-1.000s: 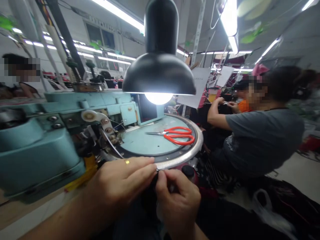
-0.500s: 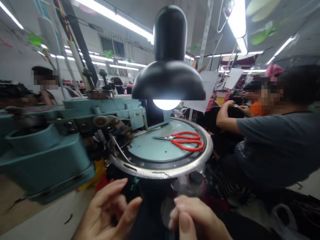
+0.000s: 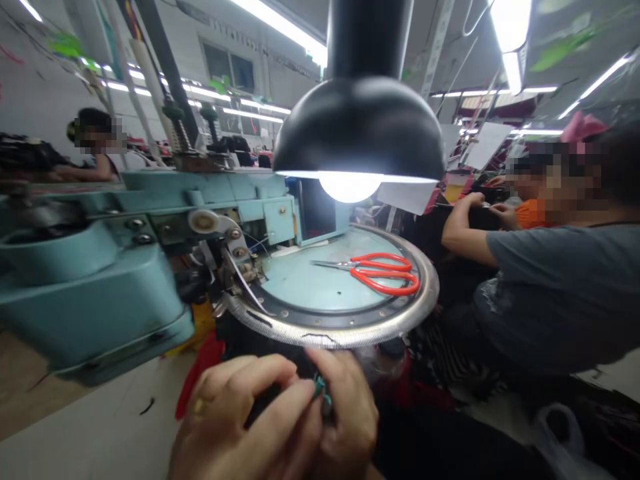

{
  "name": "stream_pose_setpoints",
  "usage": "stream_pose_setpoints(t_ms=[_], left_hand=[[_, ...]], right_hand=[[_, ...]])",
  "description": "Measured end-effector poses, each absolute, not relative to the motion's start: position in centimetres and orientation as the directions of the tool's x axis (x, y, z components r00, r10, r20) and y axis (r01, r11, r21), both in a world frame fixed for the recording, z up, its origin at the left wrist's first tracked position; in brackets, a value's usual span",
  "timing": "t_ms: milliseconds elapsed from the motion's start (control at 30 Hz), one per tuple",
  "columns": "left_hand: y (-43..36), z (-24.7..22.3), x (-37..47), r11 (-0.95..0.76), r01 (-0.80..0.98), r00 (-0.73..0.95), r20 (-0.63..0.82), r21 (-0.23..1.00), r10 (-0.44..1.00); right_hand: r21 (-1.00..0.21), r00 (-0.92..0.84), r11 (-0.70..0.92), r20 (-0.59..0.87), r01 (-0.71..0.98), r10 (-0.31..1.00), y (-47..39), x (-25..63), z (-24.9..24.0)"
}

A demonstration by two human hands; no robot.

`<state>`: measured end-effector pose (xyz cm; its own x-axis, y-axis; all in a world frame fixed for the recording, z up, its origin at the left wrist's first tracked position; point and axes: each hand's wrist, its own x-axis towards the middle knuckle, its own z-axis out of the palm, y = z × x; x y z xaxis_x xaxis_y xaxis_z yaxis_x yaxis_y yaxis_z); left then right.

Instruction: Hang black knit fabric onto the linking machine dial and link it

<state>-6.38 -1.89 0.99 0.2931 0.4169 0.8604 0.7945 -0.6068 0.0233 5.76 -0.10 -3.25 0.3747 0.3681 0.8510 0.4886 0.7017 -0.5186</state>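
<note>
My left hand [image 3: 245,413] and my right hand [image 3: 350,407] are together below the near rim of a round machine dial [image 3: 320,339]. The fingers of both are pinched, and a small tuft of teal yarn [image 3: 319,385] shows between them. Something dark lies behind the fingers; its shape is mostly hidden. Neither hand touches the dial, whose rim has a ring of fine points with a short dark thread on it. Red-handled scissors [image 3: 385,272] lie closed on the dial's pale green plate [image 3: 300,283].
A black lamp [image 3: 360,133] hangs lit, low over the dial. The green machine body [image 3: 90,300] fills the left side, with a metal arm [image 3: 235,243] reaching the rim. At right sits a person in a grey shirt [image 3: 565,287]. A plastic bag [image 3: 563,433] lies lower right.
My hands were apart, the left with fingers spread; they have come together around the teal yarn, which lay lower on dark cloth. The camera view has shifted slightly.
</note>
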Motion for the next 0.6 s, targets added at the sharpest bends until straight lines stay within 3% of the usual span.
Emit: stream_pose_setpoints(t_ms=[200,400,600], left_hand=[[0.3,3.2,-8.7,-0.702,0.684,0.238,0.848,0.2,0.473],[1.0,4.3,-8.1,-0.791,0.601,0.403,0.813,0.111,0.42],[1.3,4.6,-8.1,-0.791,0.609,0.447,0.797,0.061,0.406]], right_hand=[[-0.585,0.379,0.752,0.798,0.303,0.469,0.2,6.2,-1.2],[-0.624,0.386,0.733,0.768,0.27,0.512,-0.1,6.4,-0.8],[-0.63,0.402,0.717,0.764,0.297,0.505,-0.1,6.6,-0.7]])
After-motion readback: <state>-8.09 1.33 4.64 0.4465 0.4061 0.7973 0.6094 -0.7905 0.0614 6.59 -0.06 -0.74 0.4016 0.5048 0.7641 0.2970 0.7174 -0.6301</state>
